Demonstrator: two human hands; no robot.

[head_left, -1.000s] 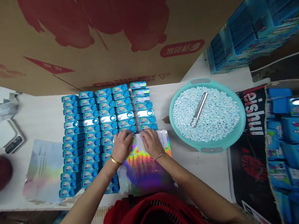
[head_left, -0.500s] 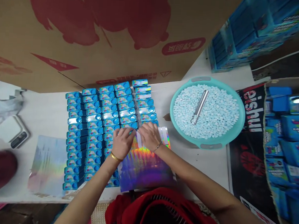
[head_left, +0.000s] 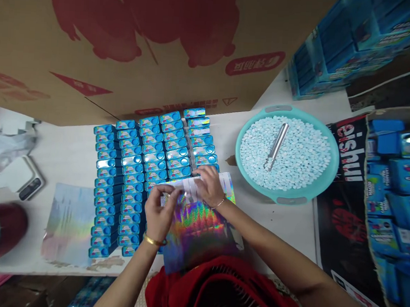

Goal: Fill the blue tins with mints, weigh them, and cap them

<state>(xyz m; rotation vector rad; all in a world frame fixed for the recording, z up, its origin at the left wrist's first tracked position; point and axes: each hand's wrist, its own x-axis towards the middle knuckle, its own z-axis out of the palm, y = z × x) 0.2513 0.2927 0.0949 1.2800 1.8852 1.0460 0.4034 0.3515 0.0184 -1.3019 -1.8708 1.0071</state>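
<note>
A shiny holographic sticker sheet (head_left: 196, 222) with white backing strips along its far edge lies in front of me, its near end by my red clothing. My left hand (head_left: 160, 210) pinches the sheet's far left part between thumb and index finger; whether a single sticker is in the pinch is too small to tell. My right hand (head_left: 209, 186) grips the far edge, fingers bent over the white strips. Rows of small blue tins (head_left: 131, 179) with printed lids stand beyond and left of the hands. A few tins in the right column (head_left: 199, 122) carry shiny strips.
Right of the sheet stands a teal basin (head_left: 288, 200) of pale blue candies with a metal tube (head_left: 277, 146) on them. A large cardboard box (head_left: 167, 83) blocks the back. An open carton of blue packs (head_left: 405, 175) is at right; a scale (head_left: 31, 188) and another holographic sheet (head_left: 68, 229) lie left.
My left hand has come down and turned, its thumb and index finger now visibly pinching. The right hand stays near the sheet's far edge. The view has shifted slightly.
</note>
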